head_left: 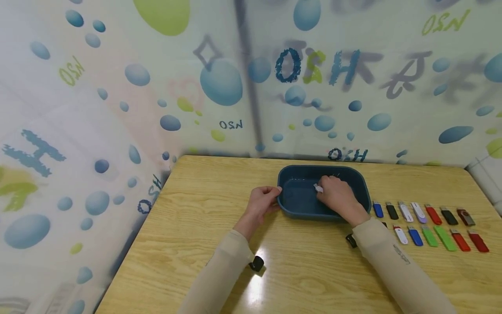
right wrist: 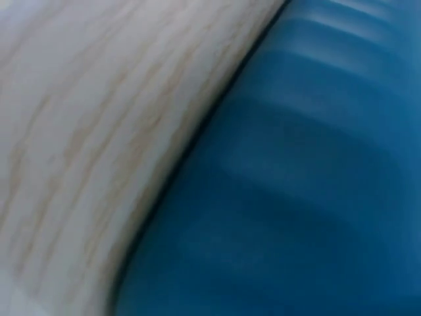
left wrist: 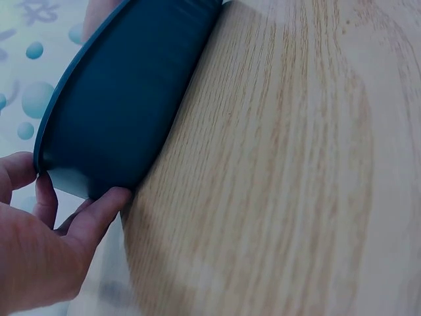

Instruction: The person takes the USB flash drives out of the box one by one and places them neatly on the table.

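A dark blue rectangular plastic tub (head_left: 300, 198) stands on the wooden table. My left hand (head_left: 262, 200) grips its left end, thumb at the rim and other fingers against the outer wall, as the left wrist view shows. Inside the tub, towards its right half, my right hand (head_left: 336, 192) pinches a small white and silver USB stick (head_left: 318, 188), mostly covered by the fingers. Something thin shows behind that hand, too small to tell. The right wrist view is blurred and holds only the tub's outer wall (right wrist: 276, 178) and the tabletop, without the hand.
Right of the tub, several USB sticks lie in two rows, among them a red one (head_left: 433, 214), a green one (head_left: 445, 238) and a blue one (head_left: 415, 236). The right sleeve (head_left: 386, 257) partly hides the front row's left end. A patterned curtain (head_left: 270, 117) hangs behind the table (head_left: 204, 200).
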`<state>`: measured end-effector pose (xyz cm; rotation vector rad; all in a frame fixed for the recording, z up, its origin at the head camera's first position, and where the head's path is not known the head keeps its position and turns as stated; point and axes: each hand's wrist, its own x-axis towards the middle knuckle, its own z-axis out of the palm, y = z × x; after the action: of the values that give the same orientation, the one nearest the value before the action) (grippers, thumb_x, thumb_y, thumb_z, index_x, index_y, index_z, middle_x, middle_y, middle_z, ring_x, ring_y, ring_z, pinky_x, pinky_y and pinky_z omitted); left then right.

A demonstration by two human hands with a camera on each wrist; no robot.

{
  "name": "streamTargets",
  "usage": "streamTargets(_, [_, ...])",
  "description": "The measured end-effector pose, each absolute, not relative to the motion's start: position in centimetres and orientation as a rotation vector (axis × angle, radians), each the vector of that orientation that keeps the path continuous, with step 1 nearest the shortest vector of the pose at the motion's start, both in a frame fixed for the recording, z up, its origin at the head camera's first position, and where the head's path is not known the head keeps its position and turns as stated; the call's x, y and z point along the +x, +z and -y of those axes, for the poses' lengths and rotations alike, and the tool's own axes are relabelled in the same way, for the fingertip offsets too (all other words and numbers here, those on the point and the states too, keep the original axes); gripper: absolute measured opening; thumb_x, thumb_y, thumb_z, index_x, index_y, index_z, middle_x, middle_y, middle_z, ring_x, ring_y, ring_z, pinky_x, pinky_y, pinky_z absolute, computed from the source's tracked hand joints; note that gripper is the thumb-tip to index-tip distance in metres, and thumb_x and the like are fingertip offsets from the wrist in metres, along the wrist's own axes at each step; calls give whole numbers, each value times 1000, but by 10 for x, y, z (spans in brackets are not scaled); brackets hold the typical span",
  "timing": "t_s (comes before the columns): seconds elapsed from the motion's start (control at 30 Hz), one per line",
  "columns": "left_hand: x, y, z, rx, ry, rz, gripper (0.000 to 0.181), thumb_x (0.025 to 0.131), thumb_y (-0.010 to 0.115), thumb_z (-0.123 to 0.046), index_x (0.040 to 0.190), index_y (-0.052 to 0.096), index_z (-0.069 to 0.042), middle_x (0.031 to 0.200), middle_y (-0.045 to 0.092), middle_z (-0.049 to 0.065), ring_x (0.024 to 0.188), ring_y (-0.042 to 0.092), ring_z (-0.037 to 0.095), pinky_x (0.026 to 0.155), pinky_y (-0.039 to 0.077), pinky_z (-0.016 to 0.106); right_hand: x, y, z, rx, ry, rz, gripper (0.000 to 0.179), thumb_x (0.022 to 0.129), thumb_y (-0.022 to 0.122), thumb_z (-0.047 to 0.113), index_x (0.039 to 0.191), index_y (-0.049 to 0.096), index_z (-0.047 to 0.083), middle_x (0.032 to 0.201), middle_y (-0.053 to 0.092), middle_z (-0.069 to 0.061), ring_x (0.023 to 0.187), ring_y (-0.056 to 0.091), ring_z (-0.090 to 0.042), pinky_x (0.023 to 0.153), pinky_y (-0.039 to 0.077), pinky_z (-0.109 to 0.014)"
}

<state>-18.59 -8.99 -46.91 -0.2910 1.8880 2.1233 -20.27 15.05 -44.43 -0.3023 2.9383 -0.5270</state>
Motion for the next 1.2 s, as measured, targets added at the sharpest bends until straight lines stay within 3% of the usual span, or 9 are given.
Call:
streamTargets(0.1, [-186, -470, 89, -289, 2133, -1884, 27, 100, 71, -19, 110, 69, 6, 102, 67, 11, 88, 69, 17, 80, 63, 37, -199, -440, -153, -279, -591, -2954, 20, 95, 66, 9, 108, 67, -6, 96, 65, -17, 80, 61, -29, 72, 54, -48])
streamTargets(0.33, [-186, -472, 90, -287, 2145, -1882, 28, 100, 70, -19, 111, 68, 7, 101, 66, 10, 88, 69, 17, 79, 62, 35, -184, -425, -161, -305, -743, -2997, 25, 98, 65, 12, 116, 66, -4, 104, 65, -17, 81, 59, -26, 68, 52, -43])
streamTargets(0.57, [-187, -473, 90, -270, 2145, -1875, 28, 100, 70, -19, 112, 67, 7, 103, 67, 12, 89, 69, 17, 81, 62, 37, -169, -407, -178, -342, -836, -3052, 25, 99, 66, 12, 117, 65, -6, 103, 66, -19, 86, 63, -29, 72, 55, -49])
streamTargets(0.87, [-188, -472, 89, -284, 2135, -1884, 27, 100, 70, -18, 111, 68, 7, 102, 67, 11, 88, 69, 18, 80, 63, 37, -157, -388, -208, -287, -882, -3149, 30, 96, 68, 10, 119, 65, -8, 100, 68, -20, 83, 64, -30, 68, 53, -47])
streamTargets(1.2, [-187, -471, 90, -286, 2113, -1909, 31, 100, 70, -20, 114, 68, 8, 109, 68, 14, 93, 69, 19, 83, 62, 38, -147, -389, -244, -144, -967, -3174, 42, 103, 62, 20, 131, 59, -11, 109, 67, -26, 94, 66, -40, 77, 52, -58])
